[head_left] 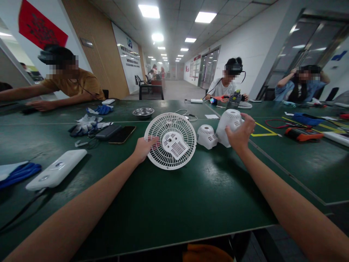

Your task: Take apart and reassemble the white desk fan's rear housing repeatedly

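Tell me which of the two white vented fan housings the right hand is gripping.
The right hand grips the taller housing, farther right. The smaller, dome-shaped housing sits untouched on the table between it and the fan grille.

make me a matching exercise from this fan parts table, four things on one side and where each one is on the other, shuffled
Things:
1. white fan grille
2. white motor housing
3. metal bowl
4. black phone

Places:
A. under the right hand
B. far behind the grille, mid-table
C. held at its edge by the left hand
D. flat on the table, left of the grille

Pairs: 1-C, 2-A, 3-B, 4-D
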The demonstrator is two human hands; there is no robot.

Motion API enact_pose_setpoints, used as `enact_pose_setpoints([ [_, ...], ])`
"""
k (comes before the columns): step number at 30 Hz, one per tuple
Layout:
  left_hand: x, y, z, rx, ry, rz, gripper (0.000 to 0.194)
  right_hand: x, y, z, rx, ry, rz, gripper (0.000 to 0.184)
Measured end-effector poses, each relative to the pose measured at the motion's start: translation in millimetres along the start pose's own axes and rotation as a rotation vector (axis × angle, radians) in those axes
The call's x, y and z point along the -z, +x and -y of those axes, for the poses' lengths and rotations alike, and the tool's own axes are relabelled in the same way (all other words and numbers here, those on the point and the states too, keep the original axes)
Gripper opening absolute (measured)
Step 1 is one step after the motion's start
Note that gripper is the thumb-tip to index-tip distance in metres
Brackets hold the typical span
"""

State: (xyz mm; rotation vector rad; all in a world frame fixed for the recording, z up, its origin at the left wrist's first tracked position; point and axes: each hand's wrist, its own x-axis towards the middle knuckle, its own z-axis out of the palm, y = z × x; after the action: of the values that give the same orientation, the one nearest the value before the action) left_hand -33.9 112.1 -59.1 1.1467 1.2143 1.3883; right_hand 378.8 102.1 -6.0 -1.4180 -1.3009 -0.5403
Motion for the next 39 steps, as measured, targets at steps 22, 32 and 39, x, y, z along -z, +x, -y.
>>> enact_pose_setpoints([
  [22, -0.4, -5.8, -7.4, 0.021, 0.010, 0.021, 0.016, -31.7, -9.2, -40.1, -0.438, 0.178, 0.218, 0.080],
  [32, 0.3, -2.1, -1.4, 0.003, -0.002, 0.017, 0.020, -13.4, -17.4, 26.0, -0.279, 0.249, 0.239, 0.075],
  [39, 1.0, -2.1, -2.1, -0.005, 0.021, 0.020, 0.019, -21.8, -35.2, 34.4, -0.282, 0.170, 0.408, 0.074],
])
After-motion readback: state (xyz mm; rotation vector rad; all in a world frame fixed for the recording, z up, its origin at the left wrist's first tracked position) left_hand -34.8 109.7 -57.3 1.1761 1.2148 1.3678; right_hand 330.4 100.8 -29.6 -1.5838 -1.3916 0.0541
